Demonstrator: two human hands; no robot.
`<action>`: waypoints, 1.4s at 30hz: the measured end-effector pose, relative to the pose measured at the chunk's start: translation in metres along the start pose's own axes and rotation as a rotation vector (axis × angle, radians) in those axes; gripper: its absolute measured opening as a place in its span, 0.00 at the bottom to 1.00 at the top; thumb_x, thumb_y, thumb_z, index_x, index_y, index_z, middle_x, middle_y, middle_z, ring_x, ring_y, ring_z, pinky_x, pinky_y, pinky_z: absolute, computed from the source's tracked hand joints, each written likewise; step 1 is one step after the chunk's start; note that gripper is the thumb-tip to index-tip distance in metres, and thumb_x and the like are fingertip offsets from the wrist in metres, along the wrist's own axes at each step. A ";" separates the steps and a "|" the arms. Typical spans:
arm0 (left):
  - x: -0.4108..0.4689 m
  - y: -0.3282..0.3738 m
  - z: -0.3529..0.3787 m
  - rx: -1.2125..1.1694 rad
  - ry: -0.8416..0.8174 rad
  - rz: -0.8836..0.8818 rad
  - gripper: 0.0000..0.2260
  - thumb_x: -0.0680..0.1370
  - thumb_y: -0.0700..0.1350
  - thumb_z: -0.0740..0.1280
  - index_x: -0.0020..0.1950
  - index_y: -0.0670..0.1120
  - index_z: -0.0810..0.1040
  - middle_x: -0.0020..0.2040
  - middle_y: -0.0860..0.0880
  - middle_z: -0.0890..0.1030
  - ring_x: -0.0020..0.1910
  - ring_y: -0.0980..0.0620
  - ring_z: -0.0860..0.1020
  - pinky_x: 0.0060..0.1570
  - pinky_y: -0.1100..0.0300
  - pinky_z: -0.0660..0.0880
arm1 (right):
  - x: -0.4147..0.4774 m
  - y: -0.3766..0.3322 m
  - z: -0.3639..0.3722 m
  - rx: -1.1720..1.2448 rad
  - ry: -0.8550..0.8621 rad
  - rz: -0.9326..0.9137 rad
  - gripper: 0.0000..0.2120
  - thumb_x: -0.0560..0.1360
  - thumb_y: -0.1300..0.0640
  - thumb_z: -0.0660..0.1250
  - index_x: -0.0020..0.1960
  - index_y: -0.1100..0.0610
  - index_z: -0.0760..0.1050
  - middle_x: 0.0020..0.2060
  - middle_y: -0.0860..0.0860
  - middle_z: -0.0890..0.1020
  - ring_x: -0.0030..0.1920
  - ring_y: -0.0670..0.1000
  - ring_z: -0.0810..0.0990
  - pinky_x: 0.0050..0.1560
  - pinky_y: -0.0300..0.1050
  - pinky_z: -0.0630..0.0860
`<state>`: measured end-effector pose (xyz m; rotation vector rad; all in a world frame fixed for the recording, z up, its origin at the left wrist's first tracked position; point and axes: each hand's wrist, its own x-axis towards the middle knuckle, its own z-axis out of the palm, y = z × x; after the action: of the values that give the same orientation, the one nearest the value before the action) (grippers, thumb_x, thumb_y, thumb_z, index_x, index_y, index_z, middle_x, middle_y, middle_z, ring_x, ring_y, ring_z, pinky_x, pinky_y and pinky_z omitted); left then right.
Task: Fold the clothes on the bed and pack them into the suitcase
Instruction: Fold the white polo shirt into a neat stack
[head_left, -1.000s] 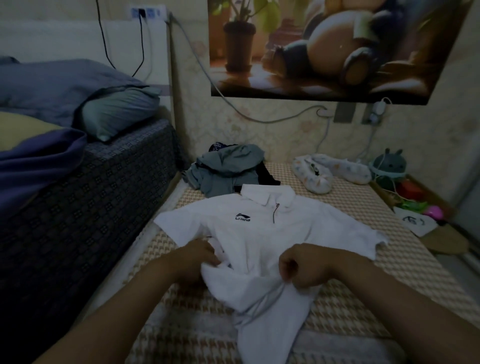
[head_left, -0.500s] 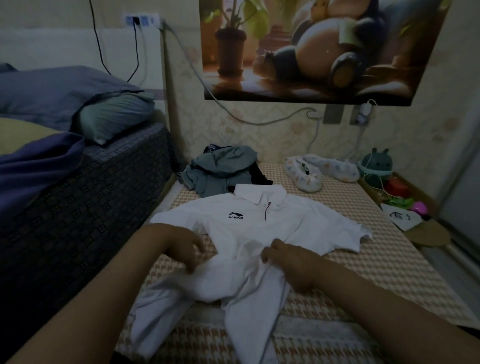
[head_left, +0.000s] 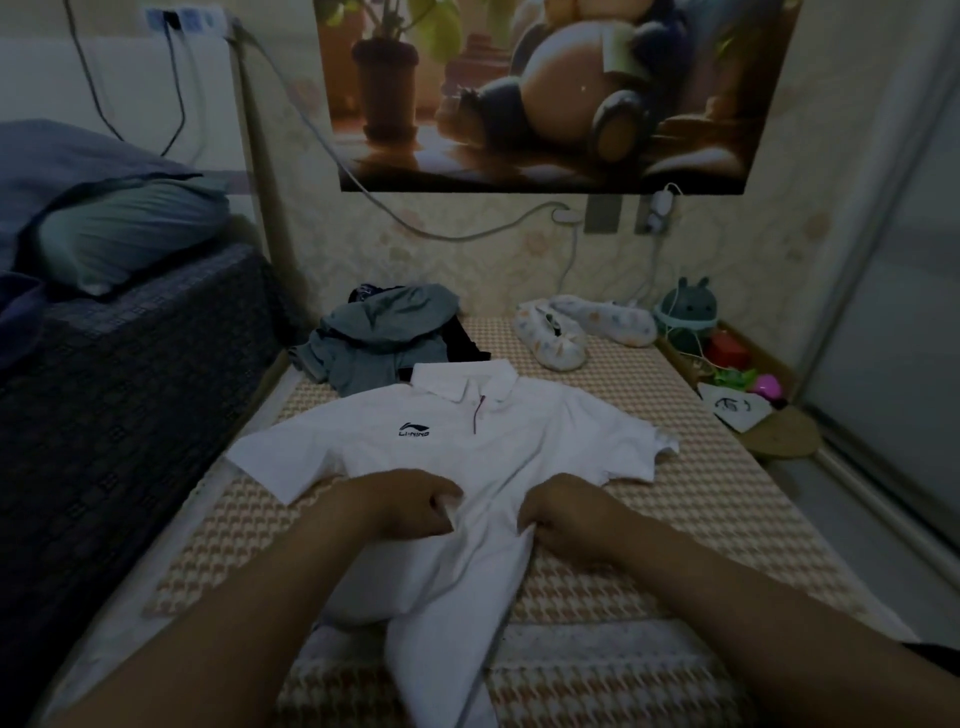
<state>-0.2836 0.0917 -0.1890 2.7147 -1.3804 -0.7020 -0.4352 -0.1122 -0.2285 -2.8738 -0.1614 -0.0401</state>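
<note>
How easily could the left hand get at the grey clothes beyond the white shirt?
Probably yes: only the white shirt lies before the grey clothes, but the left hand grips that shirt.

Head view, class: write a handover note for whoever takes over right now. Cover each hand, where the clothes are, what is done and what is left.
Left hand: pinches the white polo shirt near its middle.
Right hand: grips the same shirt beside it.
The shirt lies front up on the bed mat, sleeves spread, lower part bunched. Grey clothes pile sits behind its collar.
Done: nothing folded yet.
Left: fold shirt and pile, pack them; no suitcase in view.
</note>
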 end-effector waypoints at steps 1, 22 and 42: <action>0.003 0.001 -0.001 -0.011 0.041 -0.006 0.26 0.78 0.52 0.62 0.76 0.59 0.61 0.76 0.50 0.64 0.73 0.47 0.64 0.72 0.54 0.60 | 0.002 0.002 -0.004 0.008 0.037 0.013 0.10 0.70 0.61 0.67 0.49 0.56 0.84 0.50 0.53 0.84 0.50 0.55 0.81 0.54 0.49 0.76; -0.019 -0.070 0.026 0.234 0.347 0.120 0.18 0.74 0.51 0.65 0.63 0.54 0.73 0.55 0.50 0.73 0.51 0.48 0.74 0.47 0.56 0.71 | 0.057 -0.065 0.007 0.021 -0.231 0.060 0.23 0.65 0.39 0.71 0.52 0.53 0.80 0.54 0.55 0.80 0.55 0.57 0.78 0.57 0.53 0.76; -0.020 -0.027 -0.020 -0.104 0.185 0.089 0.08 0.76 0.58 0.64 0.50 0.56 0.78 0.50 0.56 0.79 0.47 0.55 0.76 0.48 0.59 0.73 | 0.053 -0.029 -0.045 0.558 -0.373 0.228 0.04 0.72 0.59 0.71 0.45 0.52 0.82 0.39 0.44 0.82 0.40 0.42 0.77 0.42 0.34 0.74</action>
<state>-0.2652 0.1201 -0.1692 2.5476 -1.3711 -0.4876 -0.3867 -0.0908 -0.1756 -2.2962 0.0778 0.5034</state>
